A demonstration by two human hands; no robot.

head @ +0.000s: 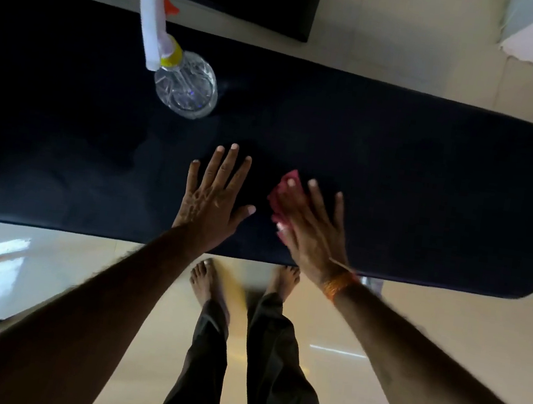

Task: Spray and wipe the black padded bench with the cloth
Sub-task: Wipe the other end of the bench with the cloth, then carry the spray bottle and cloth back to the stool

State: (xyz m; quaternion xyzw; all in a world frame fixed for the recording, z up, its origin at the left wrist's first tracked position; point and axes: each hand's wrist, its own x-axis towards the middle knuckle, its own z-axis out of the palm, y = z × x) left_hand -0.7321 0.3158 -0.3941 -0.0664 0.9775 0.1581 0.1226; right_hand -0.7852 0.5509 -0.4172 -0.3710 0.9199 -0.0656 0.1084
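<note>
1. Bench (pixel 428 188): black, padded, its long axis running left to right across the view; the person stands at its near long edge.
2. Cloth (pixel 285 190): pink, pinned flat to the bench near the middle, beneath the right hand (pixel 314 227).
3. Right hand: fingers spread, pressing down on the cloth, not gripping.
4. Left hand (pixel 215 199): empty, fingers spread flat on the bench, just left of the cloth.
5. Spray bottle (pixel 185 86): upright, clear, beyond the left hand, which is nearer it.
6. Judgement: most unwiped length lies along the long axis, either way.
</note>
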